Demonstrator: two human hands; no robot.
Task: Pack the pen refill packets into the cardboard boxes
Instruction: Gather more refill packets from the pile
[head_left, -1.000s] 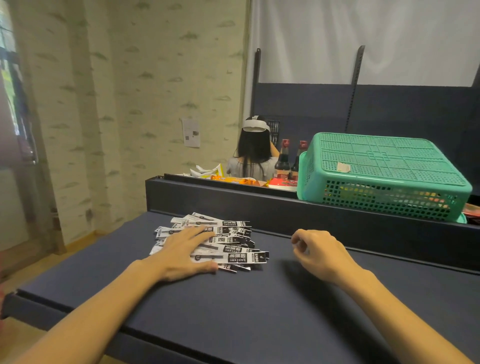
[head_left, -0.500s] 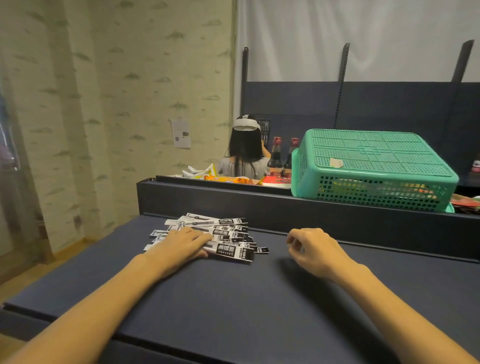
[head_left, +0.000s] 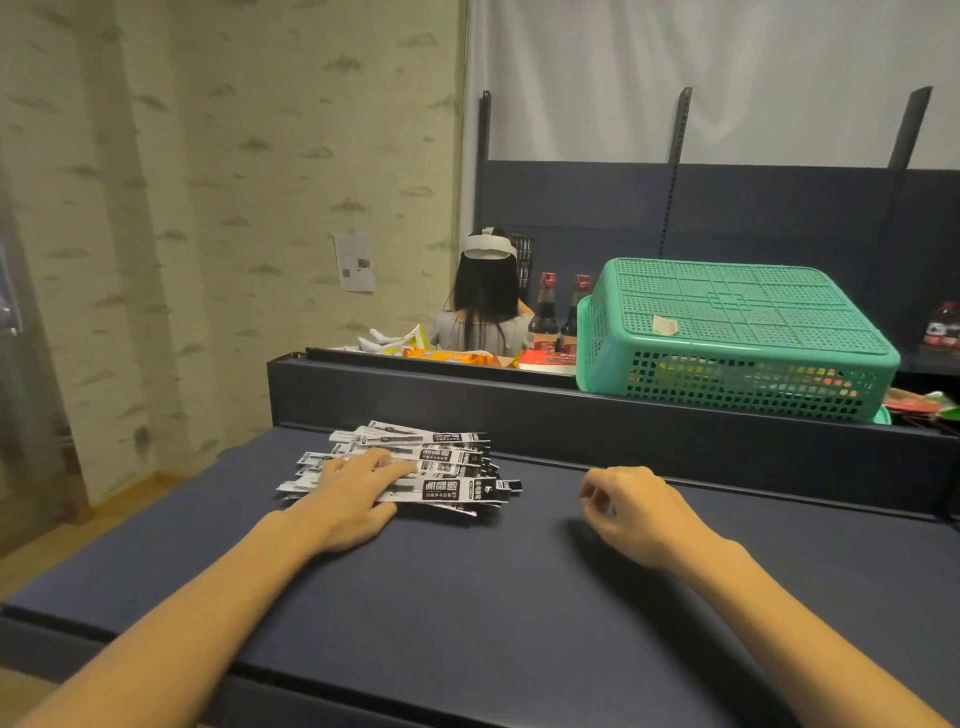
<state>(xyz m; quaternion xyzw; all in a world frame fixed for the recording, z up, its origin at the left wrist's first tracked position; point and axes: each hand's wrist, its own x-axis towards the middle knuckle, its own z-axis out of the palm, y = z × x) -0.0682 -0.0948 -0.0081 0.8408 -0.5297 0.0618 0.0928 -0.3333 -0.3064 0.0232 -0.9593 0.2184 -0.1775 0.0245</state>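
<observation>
A loose pile of long black-and-white pen refill packets lies on the dark blue table, left of centre near the raised back ledge. My left hand rests flat on the left half of the pile, fingers spread over the packets, thumb on the table. My right hand hovers just above the table to the right of the pile, fingers loosely curled, with nothing in it. No cardboard box is in view.
A raised dark ledge runs behind the table. On it sits an upturned green plastic basket, beside two dark bottles and snack packs. A person with a white headset sits beyond, back turned. A wall stands left.
My left hand has drawn the packets together, so the pile is tighter than a second ago. The right hand has stayed nearly still. The camera has shifted a little.
</observation>
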